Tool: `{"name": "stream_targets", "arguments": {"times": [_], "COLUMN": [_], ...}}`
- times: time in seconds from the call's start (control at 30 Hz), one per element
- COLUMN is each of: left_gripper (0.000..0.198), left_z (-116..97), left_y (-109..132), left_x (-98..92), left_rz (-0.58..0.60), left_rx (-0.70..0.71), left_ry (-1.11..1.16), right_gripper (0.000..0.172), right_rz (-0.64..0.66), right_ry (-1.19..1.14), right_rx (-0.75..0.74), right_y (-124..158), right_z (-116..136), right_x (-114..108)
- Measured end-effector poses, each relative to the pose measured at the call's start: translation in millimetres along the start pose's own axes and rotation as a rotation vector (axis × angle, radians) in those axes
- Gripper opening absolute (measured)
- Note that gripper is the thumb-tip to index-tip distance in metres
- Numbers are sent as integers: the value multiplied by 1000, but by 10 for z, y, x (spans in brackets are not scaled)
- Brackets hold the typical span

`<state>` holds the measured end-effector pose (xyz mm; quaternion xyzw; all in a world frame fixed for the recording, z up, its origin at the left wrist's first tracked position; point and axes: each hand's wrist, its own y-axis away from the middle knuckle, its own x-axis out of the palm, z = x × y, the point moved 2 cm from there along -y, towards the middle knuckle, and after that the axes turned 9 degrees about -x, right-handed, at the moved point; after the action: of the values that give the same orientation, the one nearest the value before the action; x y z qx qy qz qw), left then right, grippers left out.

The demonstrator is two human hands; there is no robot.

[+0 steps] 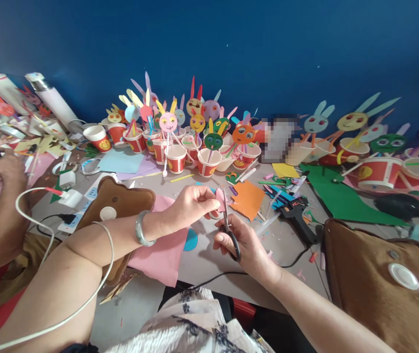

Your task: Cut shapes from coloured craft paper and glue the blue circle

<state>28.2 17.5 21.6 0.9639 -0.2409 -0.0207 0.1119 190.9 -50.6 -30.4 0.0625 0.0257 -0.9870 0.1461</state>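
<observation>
My left hand [196, 203] pinches a small piece of pink paper [221, 198] over the middle of the table. In my right hand [244, 240] are black-handled scissors [226, 212], their blades pointing up and away from me beside the pink piece. Whether the blades touch the paper I cannot tell. Below my left forearm lies a larger sheet of pink paper [161, 255], with a blue paper circle [190, 240] at its right edge. Orange paper [248, 200] with cut edges lies just beyond my right hand.
Red and white paper cups [176, 159] holding paper rabbit faces line the back. A black glue gun [297, 220] with its cord lies to the right, near green paper [341, 196]. Brown cushions [374, 274] flank me. At left, another person's hand [1, 159] holds scissors; a power strip [80, 211] lies nearby.
</observation>
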Motion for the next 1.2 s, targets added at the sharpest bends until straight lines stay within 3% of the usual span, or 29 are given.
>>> {"name": "stream_targets", "arguments": {"times": [0.37,0.6,0.7,0.8,0.87,0.93,1.03,1.2], "left_gripper": [15,17,14,14,15,15,12,12], "left_z": [-10,9,19,21,18,17,21,49], "left_y": [16,12,-6,-41,-72,-106,-158,-208], "left_x": [6,-4,-14,-40,-71,-109,-167,-203], "left_rz": [7,12,8,-7,-33,-66,-125,-130], "left_rx": [-12,42,53,44,39,48,91,102], "left_ry": [12,-56,-52,-42,-45,-61,-127,-194], "right_gripper": [46,47,48,44,37,32,33,49], "right_rz": [18,-30,-121,-338,-524,-625,-603,-412], "right_ry": [2,-53,-54,113,372,655,900,966], "right_rx": [-18,16,-18,-139,-277,-348,-384,-224], "right_y": [25,27,0,-28,-45,-80,-173,-311], "right_z": [3,-56,-30,27,84,121,106,-43], "right_x": [21,43,-16,-179,-333,-491,-721,-987]}}
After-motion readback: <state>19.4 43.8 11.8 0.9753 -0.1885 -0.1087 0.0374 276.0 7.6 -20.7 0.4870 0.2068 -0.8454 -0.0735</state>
